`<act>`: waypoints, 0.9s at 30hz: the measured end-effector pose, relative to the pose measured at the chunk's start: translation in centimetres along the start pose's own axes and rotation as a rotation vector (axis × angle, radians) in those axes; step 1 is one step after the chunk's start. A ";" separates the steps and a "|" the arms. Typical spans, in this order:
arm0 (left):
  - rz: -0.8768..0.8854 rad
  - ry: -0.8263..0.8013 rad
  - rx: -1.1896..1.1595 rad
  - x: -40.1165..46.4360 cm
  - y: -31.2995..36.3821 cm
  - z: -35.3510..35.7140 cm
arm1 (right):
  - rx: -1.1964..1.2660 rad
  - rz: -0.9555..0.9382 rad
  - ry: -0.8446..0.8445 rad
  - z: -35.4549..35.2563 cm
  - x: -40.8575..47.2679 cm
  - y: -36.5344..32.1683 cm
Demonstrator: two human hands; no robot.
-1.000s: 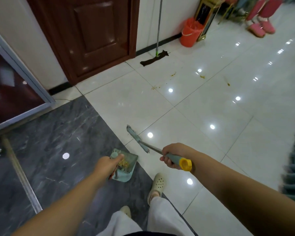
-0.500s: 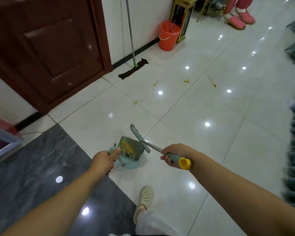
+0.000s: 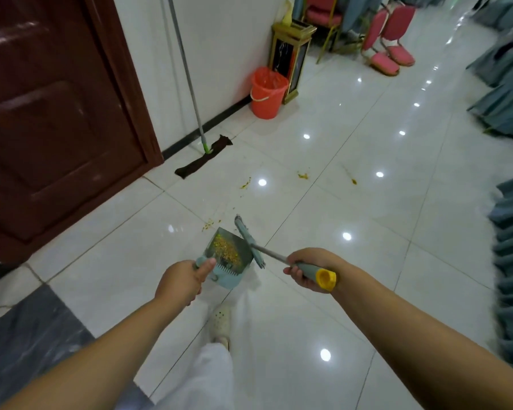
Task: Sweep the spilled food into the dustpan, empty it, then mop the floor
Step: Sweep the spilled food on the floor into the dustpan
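Nearest the camera, two bare forearms reach forward over one white-trousered leg and one pale perforated clog point(image 3: 221, 321) on the glossy white tiled floor point(image 3: 353, 291). The left hand point(image 3: 182, 280) is closed round the handle of a pale teal plastic dustpan point(image 3: 231, 255), thumb laid along the grip; the pan is tilted, its open mouth facing away from the person, with one heap of yellow-orange food crumbs point(image 3: 226, 250) lying inside it. The right hand point(image 3: 310, 269) is wrapped round the grey-green handle of a short broom with a yellow end cap point(image 3: 325, 279); its thin metal shaft runs up and left to a narrow teal brush head point(image 3: 248, 240) that stands just beside the dustpan's right edge.

On the tiles just past the pan's mouth lies a small scatter of crumbs point(image 3: 208, 224). Further on are three more yellow patches: one point(image 3: 245, 183) near the mop, one point(image 3: 302, 175) to its right, and one point(image 3: 353, 181) further right again.

Beyond these, one flat mop with a dark brown cloth head point(image 3: 203, 160) rests on the floor, its grey pole with a green collar leaning against the white wall. To the left stands one dark red-brown panelled door point(image 3: 57, 113). Against the wall further back sits one orange plastic bucket point(image 3: 267, 93), touching or nearly touching one gold-framed black bin point(image 3: 290, 54). At the far end are three pink-cushioned chairs point(image 3: 387, 48), one upright and two tipped forward.
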State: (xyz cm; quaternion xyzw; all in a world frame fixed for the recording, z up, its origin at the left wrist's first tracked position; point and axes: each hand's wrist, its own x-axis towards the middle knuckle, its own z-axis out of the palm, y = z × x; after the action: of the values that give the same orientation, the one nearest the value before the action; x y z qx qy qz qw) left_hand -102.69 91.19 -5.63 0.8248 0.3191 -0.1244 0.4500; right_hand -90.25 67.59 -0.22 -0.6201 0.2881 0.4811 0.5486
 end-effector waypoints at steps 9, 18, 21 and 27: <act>0.067 -0.033 0.110 18.9 11.8 -1.1 | 0.103 -0.008 0.045 -3.2 5.6 -17.8; 0.154 -0.058 0.167 33.2 23.1 0.4 | 0.191 -0.024 0.077 -9.7 9.8 -32.5; 0.152 -0.028 0.164 37.8 27.1 1.8 | 0.197 -0.019 0.063 -13.0 12.1 -37.7; 0.067 -0.014 0.114 47.2 37.0 5.5 | 0.162 -0.021 0.060 -21.1 17.1 -48.5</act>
State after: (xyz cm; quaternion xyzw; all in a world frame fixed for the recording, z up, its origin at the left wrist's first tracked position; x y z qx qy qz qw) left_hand -42.46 91.78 -7.40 0.8584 0.2805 -0.1329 0.4085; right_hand -35.08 61.57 2.38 -0.5910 0.3359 0.4316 0.5929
